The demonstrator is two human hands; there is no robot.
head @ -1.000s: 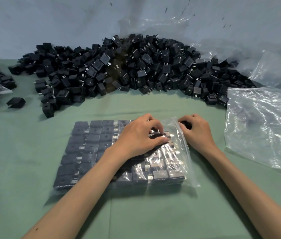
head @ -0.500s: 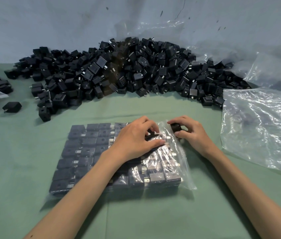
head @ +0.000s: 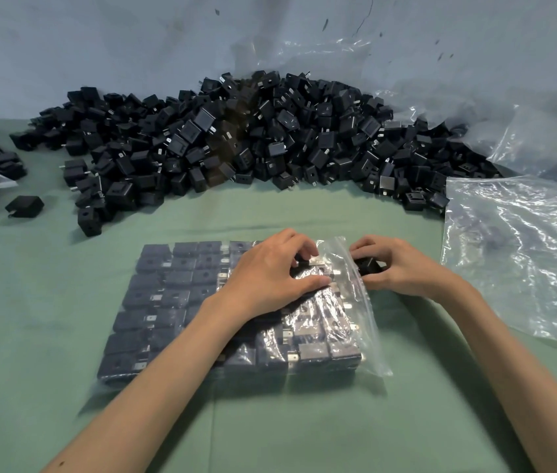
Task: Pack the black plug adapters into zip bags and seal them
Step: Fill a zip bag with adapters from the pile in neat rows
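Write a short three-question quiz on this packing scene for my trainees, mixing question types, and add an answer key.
1. True or false: the right hand holds a black adapter at the open mouth of the zip bag.
2. Where does the pile of loose adapters lie?
A) in a cardboard box
B) on the green table cover, beyond the bag
C) on a shelf
3. Fill in: the left hand rests on top of the filled ____.
Key: 1 true; 2 B; 3 zip bag.
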